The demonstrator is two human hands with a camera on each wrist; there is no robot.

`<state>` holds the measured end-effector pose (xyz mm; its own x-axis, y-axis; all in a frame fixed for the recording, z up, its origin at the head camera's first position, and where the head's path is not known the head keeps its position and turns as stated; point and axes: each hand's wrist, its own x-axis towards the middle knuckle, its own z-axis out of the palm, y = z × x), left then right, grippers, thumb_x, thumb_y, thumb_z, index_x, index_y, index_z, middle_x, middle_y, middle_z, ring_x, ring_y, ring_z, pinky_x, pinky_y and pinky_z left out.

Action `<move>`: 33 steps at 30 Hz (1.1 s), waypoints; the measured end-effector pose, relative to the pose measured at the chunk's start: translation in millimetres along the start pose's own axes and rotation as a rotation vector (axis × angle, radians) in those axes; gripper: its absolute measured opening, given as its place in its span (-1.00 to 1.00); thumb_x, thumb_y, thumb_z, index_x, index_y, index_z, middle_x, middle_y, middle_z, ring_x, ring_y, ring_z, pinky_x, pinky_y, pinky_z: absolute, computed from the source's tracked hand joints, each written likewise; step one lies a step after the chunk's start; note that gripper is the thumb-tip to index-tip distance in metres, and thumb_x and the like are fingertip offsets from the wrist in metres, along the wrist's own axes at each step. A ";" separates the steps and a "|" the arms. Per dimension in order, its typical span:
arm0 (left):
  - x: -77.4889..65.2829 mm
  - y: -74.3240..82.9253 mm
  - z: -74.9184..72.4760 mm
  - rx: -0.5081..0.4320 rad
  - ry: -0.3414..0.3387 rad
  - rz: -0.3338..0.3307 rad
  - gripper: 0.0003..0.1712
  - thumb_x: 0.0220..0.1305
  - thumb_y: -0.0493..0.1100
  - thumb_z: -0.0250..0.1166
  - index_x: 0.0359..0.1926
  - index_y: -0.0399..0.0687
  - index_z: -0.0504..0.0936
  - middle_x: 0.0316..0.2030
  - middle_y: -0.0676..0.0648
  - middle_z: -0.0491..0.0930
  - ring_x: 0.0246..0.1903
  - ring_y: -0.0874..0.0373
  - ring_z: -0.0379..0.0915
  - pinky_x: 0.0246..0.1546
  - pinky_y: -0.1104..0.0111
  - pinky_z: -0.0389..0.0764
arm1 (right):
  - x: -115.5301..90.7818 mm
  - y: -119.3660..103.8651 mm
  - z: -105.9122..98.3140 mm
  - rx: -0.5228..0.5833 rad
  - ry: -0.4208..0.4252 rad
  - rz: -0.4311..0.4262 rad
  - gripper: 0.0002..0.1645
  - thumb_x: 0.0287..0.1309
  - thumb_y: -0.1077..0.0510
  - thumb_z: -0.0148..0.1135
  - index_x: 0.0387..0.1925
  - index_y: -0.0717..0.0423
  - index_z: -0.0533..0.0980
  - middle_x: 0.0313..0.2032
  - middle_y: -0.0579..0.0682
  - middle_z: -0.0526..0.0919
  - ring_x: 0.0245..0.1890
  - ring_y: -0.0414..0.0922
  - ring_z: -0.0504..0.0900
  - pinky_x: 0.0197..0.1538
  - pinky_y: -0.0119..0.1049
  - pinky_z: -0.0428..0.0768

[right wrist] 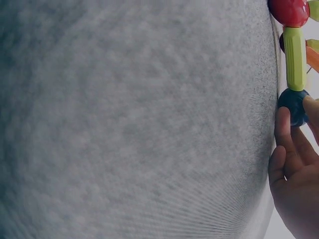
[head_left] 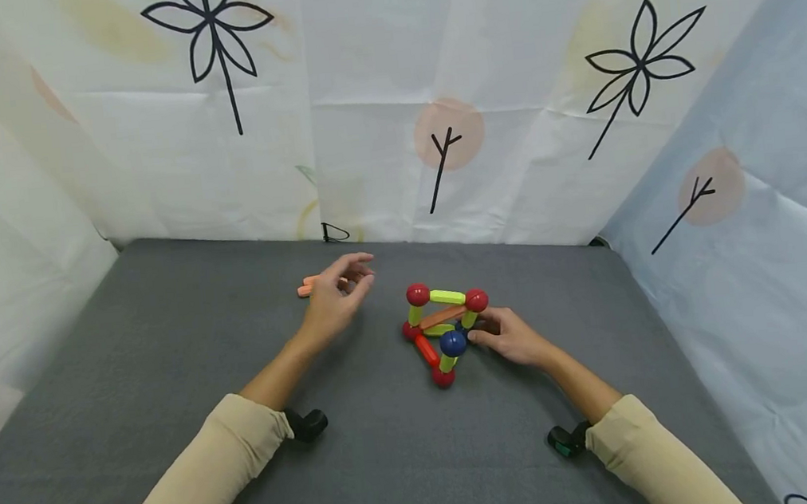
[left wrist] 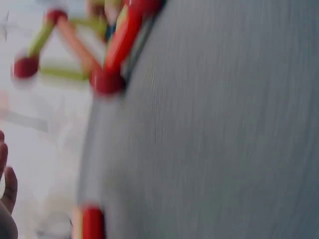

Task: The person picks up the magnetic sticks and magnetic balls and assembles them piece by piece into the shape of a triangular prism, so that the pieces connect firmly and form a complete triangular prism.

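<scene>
A frame of colored balls and rods stands on the table in the head view. It has several red balls point(head_left: 418, 295), a raised blue ball point(head_left: 452, 344), yellow-green rods point(head_left: 447, 297), a red rod point(head_left: 427, 352) and a slanting orange rod point(head_left: 443, 316). My right hand point(head_left: 513, 338) is at its right side, pinching a low blue ball point(right wrist: 293, 105) between thumb and fingers. To the left of the frame, my left hand point(head_left: 335, 298) hovers with loosely bent fingers and holds nothing. Orange rods point(head_left: 304, 291) lie beside it, partly hidden by the hand.
A grey cloth covers the table point(head_left: 409, 476). White patterned curtains point(head_left: 510, 154) hang behind and along both sides. Black wrist devices point(head_left: 307, 425) are worn at both sleeve cuffs. In the blurred left wrist view, a red rod end point(left wrist: 91, 222) shows at the bottom.
</scene>
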<state>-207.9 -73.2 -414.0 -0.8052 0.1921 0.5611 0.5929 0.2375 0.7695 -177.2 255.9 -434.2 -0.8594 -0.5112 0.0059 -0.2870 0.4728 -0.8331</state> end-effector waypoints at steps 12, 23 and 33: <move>-3.6 -68.0 -62.0 0.208 -0.092 -0.229 -0.65 0.27 -0.34 0.36 0.06 -0.35 0.61 -0.14 -0.27 0.69 -0.14 -0.12 0.60 -0.11 0.02 0.57 | 1.2 0.9 0.5 0.008 -0.006 -0.002 -0.64 0.36 0.29 0.19 0.13 0.37 0.48 0.00 0.25 0.62 0.05 0.13 0.62 -0.01 -0.34 0.55; -7.1 -75.1 -73.6 0.403 -0.257 -0.251 -0.63 0.30 -0.23 0.36 0.08 -0.31 0.64 -0.10 -0.25 0.68 -0.19 -0.09 0.54 -0.16 0.05 0.52 | 1.6 1.6 0.5 0.004 -0.006 -0.007 -0.65 0.36 0.29 0.18 0.12 0.37 0.48 -0.01 0.25 0.62 0.03 0.13 0.62 -0.04 -0.34 0.56; -5.5 -51.7 -66.4 0.232 -0.218 -0.244 -0.58 0.34 -0.36 0.28 0.21 -0.22 0.53 0.02 -0.28 0.64 -0.06 -0.16 0.63 -0.07 0.00 0.58 | 1.3 0.9 1.0 0.008 -0.003 -0.001 -0.64 0.36 0.30 0.18 0.13 0.37 0.48 0.01 0.27 0.62 0.03 0.13 0.63 -0.05 -0.34 0.57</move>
<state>-235.1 -149.8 -436.6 -0.9154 0.2955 0.2733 0.3925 0.5048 0.7688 -178.2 255.0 -435.4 -0.8580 -0.5136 0.0051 -0.2842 0.4663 -0.8377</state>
